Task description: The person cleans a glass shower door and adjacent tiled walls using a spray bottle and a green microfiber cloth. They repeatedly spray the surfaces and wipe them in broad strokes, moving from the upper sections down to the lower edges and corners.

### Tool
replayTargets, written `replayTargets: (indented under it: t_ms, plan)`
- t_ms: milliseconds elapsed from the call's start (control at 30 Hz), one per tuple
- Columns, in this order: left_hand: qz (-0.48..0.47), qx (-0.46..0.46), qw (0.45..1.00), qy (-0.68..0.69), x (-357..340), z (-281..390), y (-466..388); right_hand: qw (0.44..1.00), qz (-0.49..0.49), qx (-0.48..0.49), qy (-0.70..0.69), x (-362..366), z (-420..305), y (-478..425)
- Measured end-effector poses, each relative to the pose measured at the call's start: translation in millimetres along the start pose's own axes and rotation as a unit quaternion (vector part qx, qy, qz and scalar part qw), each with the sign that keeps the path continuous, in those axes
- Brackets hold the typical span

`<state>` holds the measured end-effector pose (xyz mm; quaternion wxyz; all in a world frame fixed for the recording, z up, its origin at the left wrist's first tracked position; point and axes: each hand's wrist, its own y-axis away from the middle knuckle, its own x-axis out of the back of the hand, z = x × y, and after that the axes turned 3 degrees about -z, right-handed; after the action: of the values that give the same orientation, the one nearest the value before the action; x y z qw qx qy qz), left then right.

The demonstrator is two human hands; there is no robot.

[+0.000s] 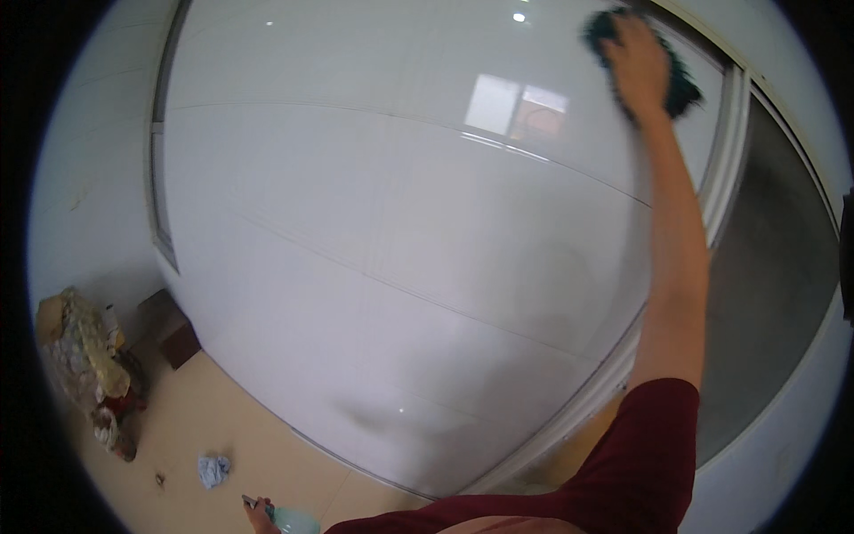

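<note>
My right hand [640, 70] is raised at the upper right, pressing a dark green shaggy cloth [682, 87] against a glossy white tiled wall [413, 220]. The cloth is slightly blurred and lies close to the wall's right edge. Low in the picture, my left hand [261, 515] grips what looks like a spray bottle with a pale green, see-through body [295, 520]. Only the upper part of that bottle shows; the picture's bottom edge cuts off the rest.
A white door frame [724, 157] with a dark grey panel [767, 287] borders the wall on the right. Plastic bags of mixed items [83, 360] and a brown box [179, 344] stand at lower left. A crumpled light-blue cloth [213, 471] lies on the beige tiled floor [267, 460].
</note>
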<state>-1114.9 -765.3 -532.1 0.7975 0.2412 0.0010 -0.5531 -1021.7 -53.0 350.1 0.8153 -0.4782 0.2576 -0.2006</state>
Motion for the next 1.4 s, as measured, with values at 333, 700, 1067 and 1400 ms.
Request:
replayTargets:
  t_ms: [333,700,1067,1400]
  plan:
    - [-0.108,0.017,0.994,0.026,-64.0,6.7,-8.7,0.989,-0.042,0.130,0.056,59.4,3.6,61.4]
    - [-0.086,-0.007,0.996,0.006,-91.8,13.6,-14.0,0.975,0.052,-0.066,0.206,116.1,108.5,16.7]
    - [-0.111,0.032,0.993,0.008,-146.8,8.0,8.3,0.973,-0.082,-0.062,0.205,104.0,146.0,-15.9]
    - [-0.132,0.035,0.991,0.008,-153.9,15.4,8.3,0.937,-0.145,-0.202,0.246,113.6,153.0,-26.6]
